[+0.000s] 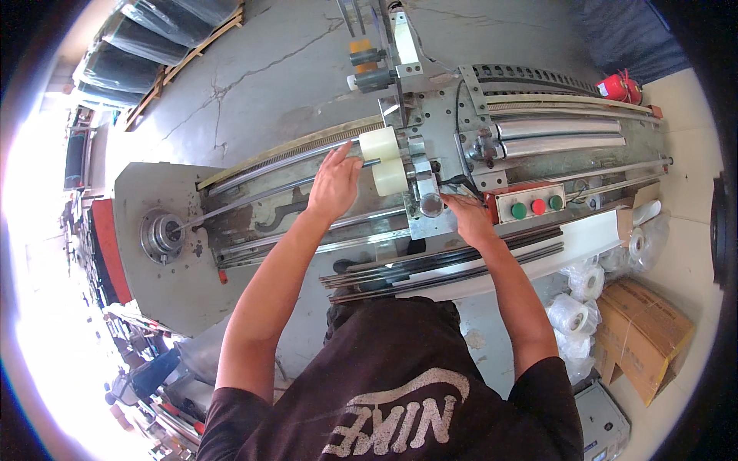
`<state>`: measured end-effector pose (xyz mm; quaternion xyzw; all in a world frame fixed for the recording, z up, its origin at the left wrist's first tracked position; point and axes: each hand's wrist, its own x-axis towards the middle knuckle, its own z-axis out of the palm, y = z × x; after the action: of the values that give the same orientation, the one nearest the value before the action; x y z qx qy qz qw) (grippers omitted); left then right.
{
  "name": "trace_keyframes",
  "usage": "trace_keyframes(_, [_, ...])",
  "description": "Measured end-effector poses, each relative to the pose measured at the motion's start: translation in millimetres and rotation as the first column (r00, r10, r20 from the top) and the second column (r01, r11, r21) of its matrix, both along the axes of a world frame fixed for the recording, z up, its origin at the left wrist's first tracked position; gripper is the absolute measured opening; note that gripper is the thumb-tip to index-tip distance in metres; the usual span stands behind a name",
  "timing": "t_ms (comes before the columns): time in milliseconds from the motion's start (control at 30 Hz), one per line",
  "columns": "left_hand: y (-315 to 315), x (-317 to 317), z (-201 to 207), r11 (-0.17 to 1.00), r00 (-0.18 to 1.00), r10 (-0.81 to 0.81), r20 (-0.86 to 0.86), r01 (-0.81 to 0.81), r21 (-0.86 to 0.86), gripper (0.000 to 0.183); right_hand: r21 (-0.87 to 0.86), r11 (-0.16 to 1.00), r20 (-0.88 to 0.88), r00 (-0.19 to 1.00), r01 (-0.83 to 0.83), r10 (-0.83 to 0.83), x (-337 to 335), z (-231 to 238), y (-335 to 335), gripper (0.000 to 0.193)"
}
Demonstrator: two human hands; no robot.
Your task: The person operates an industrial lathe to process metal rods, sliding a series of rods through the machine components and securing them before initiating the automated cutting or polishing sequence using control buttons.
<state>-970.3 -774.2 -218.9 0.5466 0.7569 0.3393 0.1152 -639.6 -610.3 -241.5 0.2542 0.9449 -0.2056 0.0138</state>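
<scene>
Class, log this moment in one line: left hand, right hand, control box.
left hand: beside cream cylinders, contact unclear | right hand: between round metal piece and control box, grip unclear | control box: green, red, green buttons

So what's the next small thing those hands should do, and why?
Perhaps ease the left hand slightly back from the pale cylinders: it sits right beside them, whether touching I can't tell, and the right hand is close to the button box, so a little clearance seems wise.
</scene>
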Motion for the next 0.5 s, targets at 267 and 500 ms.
trace_keyframes(267, [4,1,21,0.983,0.997,0.067,0.046,-0.058,-0.173,0.018,0.430,0.898,-0.125,0.978,-0.099,0.167,9,-29,10,0.042])
trace_keyframes(500, [11,-3,13,0.976,0.993,0.071,0.098,-0.048,-0.214,0.039,0.323,0.946,-0.153,0.985,-0.030,0.083,9,-16,5,0.031])
